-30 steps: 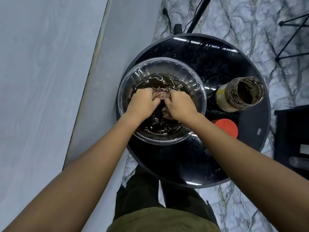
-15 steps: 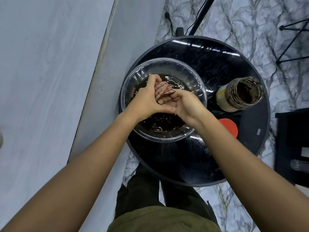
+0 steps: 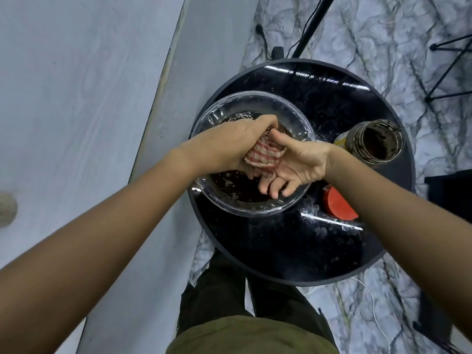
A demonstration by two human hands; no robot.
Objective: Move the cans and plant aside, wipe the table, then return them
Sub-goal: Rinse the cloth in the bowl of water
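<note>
You're mid-wring: your left hand (image 3: 229, 144) grips the striped cloth (image 3: 264, 155) against your flat, palm-up right hand (image 3: 293, 164), over the bowl (image 3: 204, 123). No cans or plant near either hand, so probably moved already. Wet counter (image 3: 293, 246) needs wiping.

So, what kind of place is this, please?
Probably a room set up for recording, not a kitchen: a small round black table on a marble-patterned floor, with black stand legs and cables beside it. Both hands wring a striped cloth over a glass bowl.
</note>
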